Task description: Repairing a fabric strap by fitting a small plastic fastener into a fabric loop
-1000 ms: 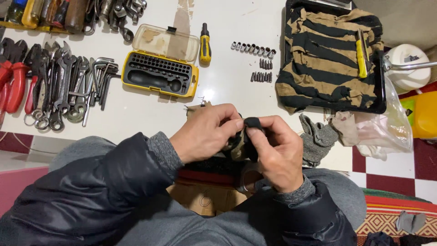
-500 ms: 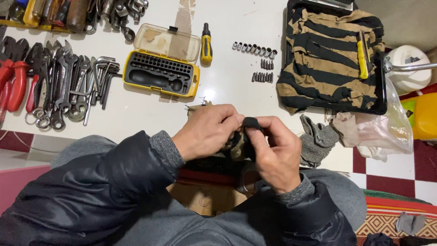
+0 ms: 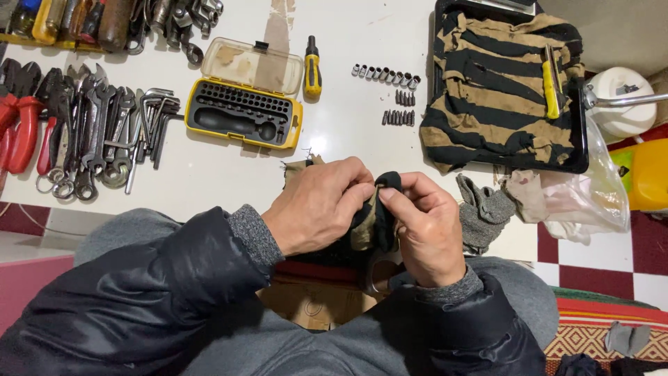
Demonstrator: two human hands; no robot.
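Our left hand (image 3: 316, 205) and right hand (image 3: 428, 226) both pinch a black-and-tan rag (image 3: 372, 216) over our lap, seemingly mid-wipe, whatever it wraps hidden; beyond, the yellow bit case (image 3: 243, 111) lies open, loose bits (image 3: 398, 117) unstowed

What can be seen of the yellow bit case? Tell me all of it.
The bit case lies open and flat on the white table, beyond both hands. It looks plastic: a yellow tray with a black insert holding rows of bits and a dark driver handle, plus a clear, stained lid hinged back. A yellow-handled screwdriver lies beside it; neither hand touches it.
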